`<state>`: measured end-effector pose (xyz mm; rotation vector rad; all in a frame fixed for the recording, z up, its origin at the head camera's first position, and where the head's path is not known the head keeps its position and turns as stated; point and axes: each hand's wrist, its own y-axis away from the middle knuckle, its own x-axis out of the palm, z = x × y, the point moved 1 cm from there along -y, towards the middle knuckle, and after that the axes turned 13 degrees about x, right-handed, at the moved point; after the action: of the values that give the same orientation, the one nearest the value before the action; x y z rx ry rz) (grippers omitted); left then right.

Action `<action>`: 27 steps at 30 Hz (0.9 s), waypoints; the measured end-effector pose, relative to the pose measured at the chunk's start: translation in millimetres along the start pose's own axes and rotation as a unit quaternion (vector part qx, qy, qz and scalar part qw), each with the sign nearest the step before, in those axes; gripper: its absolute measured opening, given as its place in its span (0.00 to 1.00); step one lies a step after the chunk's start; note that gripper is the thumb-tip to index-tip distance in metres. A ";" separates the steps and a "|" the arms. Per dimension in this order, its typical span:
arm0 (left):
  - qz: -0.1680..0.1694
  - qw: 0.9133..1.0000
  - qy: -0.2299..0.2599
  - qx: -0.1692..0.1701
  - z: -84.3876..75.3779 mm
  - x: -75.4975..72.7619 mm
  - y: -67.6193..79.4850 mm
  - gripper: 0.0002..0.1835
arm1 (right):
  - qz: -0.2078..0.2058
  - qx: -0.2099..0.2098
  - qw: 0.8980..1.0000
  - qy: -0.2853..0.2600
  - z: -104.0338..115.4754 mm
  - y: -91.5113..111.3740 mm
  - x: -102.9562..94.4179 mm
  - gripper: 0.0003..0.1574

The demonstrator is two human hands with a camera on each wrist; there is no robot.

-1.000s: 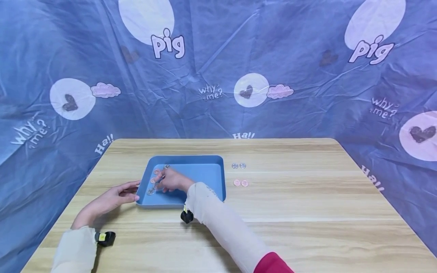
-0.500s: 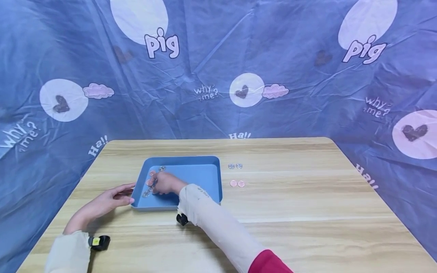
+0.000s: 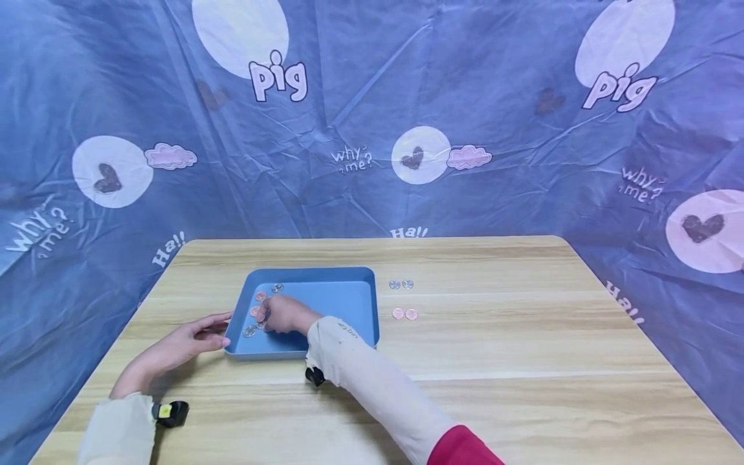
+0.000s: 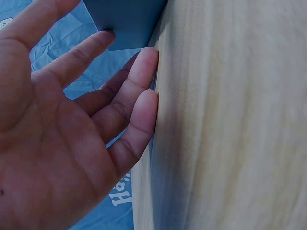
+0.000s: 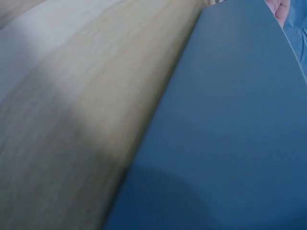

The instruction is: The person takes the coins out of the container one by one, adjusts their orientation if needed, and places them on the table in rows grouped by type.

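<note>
At a blue tray [image 3: 334, 302], left hand [image 3: 180, 342] spread against it, right hand [image 3: 285, 314] beside coins [image 3: 249, 331], grip unclear.

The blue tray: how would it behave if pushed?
The tray looks fairly stiff, its walls showing no sag. Broad and low, it would probably slide rather than tip. The discs lying inside might shift too.

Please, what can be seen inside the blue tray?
Silver discs and pink discs lie toward the left end of the blue tray; the right hand is also inside. What lies beneath that hand cannot be seen.
</note>
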<state>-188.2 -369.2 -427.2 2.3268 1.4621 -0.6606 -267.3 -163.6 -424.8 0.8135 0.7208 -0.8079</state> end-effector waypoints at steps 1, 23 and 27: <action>-0.001 1.000 -0.001 -0.001 -0.2 -0.3 0.0 0.37 | -0.001 -0.001 1.000 0.000 -0.2 0.1 -0.2 0.07; -0.002 1.000 -0.013 -0.014 2.2 1.0 -1.2 0.38 | -0.008 0.001 0.999 0.047 -1.4 -0.5 -0.1 0.09; -0.001 1.000 -0.009 -0.014 2.2 0.8 -0.9 0.38 | -0.006 0.000 0.998 0.056 -2.3 -2.4 0.8 0.06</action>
<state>-189.2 -369.3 -429.5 2.2934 1.4571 -0.6551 -269.4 -162.9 -427.3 0.8596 0.8263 -0.7778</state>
